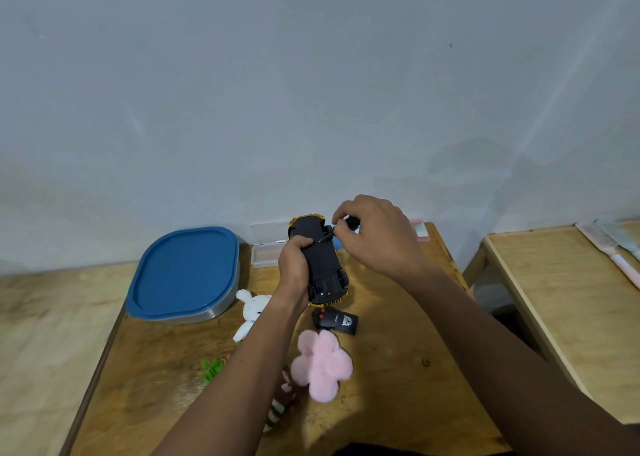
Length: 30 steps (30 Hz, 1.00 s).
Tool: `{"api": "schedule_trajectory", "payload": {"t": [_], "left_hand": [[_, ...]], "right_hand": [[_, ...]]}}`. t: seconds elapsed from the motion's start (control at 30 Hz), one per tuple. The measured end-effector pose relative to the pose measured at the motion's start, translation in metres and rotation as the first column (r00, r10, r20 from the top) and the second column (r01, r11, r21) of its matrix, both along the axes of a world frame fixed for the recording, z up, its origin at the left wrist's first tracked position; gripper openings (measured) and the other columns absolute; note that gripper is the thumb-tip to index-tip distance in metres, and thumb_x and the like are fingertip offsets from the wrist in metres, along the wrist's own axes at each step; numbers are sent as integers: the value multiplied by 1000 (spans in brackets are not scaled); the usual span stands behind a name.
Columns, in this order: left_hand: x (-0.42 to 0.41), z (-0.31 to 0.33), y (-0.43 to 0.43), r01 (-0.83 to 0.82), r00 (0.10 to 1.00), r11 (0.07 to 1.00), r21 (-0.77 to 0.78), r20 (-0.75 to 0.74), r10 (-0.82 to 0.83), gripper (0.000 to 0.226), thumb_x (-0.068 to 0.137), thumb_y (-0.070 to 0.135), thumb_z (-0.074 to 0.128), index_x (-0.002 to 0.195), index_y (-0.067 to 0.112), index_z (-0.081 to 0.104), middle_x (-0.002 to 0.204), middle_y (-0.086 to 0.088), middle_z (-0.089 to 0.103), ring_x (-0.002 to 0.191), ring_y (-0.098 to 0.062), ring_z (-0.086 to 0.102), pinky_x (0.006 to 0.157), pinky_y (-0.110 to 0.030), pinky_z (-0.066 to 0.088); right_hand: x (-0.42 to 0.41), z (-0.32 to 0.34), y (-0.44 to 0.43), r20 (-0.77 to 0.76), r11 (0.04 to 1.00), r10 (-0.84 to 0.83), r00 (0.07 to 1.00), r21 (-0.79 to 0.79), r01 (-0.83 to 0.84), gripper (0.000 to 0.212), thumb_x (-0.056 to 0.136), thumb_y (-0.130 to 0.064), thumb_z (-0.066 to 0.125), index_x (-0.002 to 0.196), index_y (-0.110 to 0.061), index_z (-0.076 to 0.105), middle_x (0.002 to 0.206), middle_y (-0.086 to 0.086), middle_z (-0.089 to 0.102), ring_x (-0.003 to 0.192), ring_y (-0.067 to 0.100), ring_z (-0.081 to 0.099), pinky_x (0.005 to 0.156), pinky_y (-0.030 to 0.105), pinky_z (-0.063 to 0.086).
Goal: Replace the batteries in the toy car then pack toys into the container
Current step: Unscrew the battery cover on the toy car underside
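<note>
Two hands work on the toy car (323, 265), which is held bottom-up above the middle of the wooden table (398, 351), its yellow body showing only at the edges.

Left hand (294, 265): fingers curled round the car's left flank, thumb on the black underside, gripping it.

Right hand (377, 233): at the car's far right corner, fingers closed in a pinch on the black handle of a screwdriver (350, 222). We see its thin shaft slant down to the underside near the far end.

Containers: left of the car stands the container (221, 308), metal-sided, with a blue lid (183, 272) seated on it. We cannot tell what it holds. A small clear tray (265, 254) sits just left of the car's far end, partly behind the left hand.

Loose toys on the table, all nearer us than the car:
- black remote (334, 321), just below it
- white bunny plush (252, 308), to its near left
- pink flower plush (322, 362), past the remote
- green toy (213, 367), partly hidden by the left forearm
</note>
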State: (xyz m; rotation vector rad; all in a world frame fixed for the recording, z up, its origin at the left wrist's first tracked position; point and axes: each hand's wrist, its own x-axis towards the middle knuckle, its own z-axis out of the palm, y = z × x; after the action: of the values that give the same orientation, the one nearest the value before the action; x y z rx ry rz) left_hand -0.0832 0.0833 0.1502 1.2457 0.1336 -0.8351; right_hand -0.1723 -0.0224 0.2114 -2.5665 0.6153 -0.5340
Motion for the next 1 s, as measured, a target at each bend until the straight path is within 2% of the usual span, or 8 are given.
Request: {"api": "schedule_trajectory", "payload": {"t": [0.17,0.23,0.37,0.47,0.6,0.73,0.9,1.0], "left_hand": [[0,1,1,-8,1000,1000,8,4,8,28,91,19,47,109,2,60,83,-16,64,63,-28,60,55,-36,54],[0,2,0,-7,1000,1000,16,8,7,29,92,19,47,111,2,60,84,-16,64,63,-28,60,55,-36,54],[0,2,1,-14,1000,1000,18,21,13,40,93,19,46,125,-3,58,90,-18,64,64,-28,61,50,-33,55],[-1,3,1,-9,999,1000,22,32,9,38,94,18,46,122,-2,59,87,-17,64,63,-27,61,47,-31,55],[-1,4,1,-11,999,999,32,50,10,25,94,15,46,111,2,60,81,-14,64,61,-26,60,52,-33,54],[-1,4,1,1,999,1000,15,40,-1,16,96,13,44,97,6,59,76,-13,62,59,-26,58,49,-31,53],[1,1,-1,-38,999,999,23,30,37,32,93,11,48,120,0,60,83,-15,65,62,-27,61,56,-34,53],[0,-1,-1,-40,999,999,19,13,40,42,92,12,48,130,-3,56,87,-16,66,65,-28,62,59,-36,54]], "right_hand": [[1,-1,-2,-27,992,-51,998,-113,47,35,100,-51,41,97,-29,68,69,-7,67,76,23,63,67,35,50],[3,-2,-3,-17,996,-31,999,-88,30,26,100,-46,44,110,-33,65,66,-10,64,80,23,64,69,36,51],[0,0,0,10,998,68,998,-12,-68,42,92,-30,53,132,-39,48,98,-15,63,94,15,60,78,36,49],[0,2,-1,-18,999,35,999,-21,-36,35,90,-33,54,125,-35,56,106,-14,64,99,14,60,80,34,48],[3,0,-2,-24,993,-61,998,-106,58,34,97,-56,43,98,-30,66,69,-7,69,80,19,65,70,34,52],[3,-1,-1,53,1000,-28,998,14,27,23,97,-33,54,118,-31,63,67,-11,63,80,16,64,76,33,50],[2,1,-1,31,995,53,998,88,-55,24,91,-25,58,114,-30,64,87,-14,61,84,8,58,85,35,49],[3,0,-2,8,999,-33,999,39,33,23,94,-47,55,95,-27,67,69,-11,64,78,14,62,76,34,49]]}}
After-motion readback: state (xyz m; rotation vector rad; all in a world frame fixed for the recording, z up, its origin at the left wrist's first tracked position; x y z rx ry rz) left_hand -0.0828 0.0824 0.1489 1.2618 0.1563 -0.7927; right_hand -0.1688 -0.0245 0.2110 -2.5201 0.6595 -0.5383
